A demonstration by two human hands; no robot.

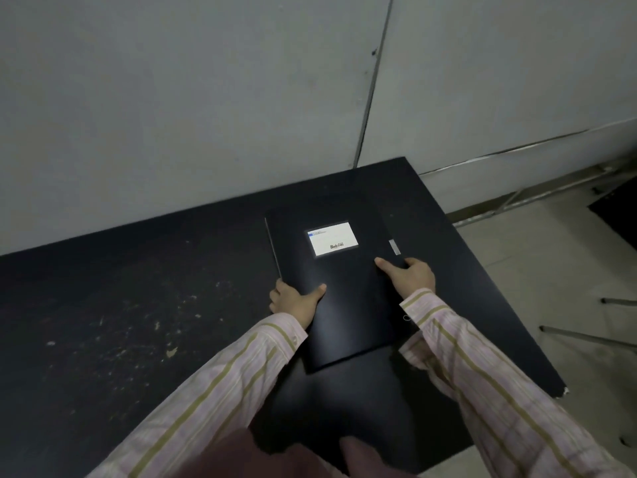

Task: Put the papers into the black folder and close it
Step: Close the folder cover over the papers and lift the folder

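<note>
The black folder (348,305) lies shut on the black table (138,305), toward its right end, with a white label (331,238) on its cover. My left hand (293,300) grips the folder's left edge, thumb on top of the cover. My right hand (410,276) holds the right edge beside a small grey clasp (395,247), index finger laid on the cover. No papers show outside the folder. Both arms wear striped pink sleeves.
A grey wall (206,98) stands right behind the table. The table top carries pale scuffs and crumbs on its left half (169,351). The table's right edge (496,294) drops to a light floor, where thin metal legs (586,336) and a dark object (617,208) stand.
</note>
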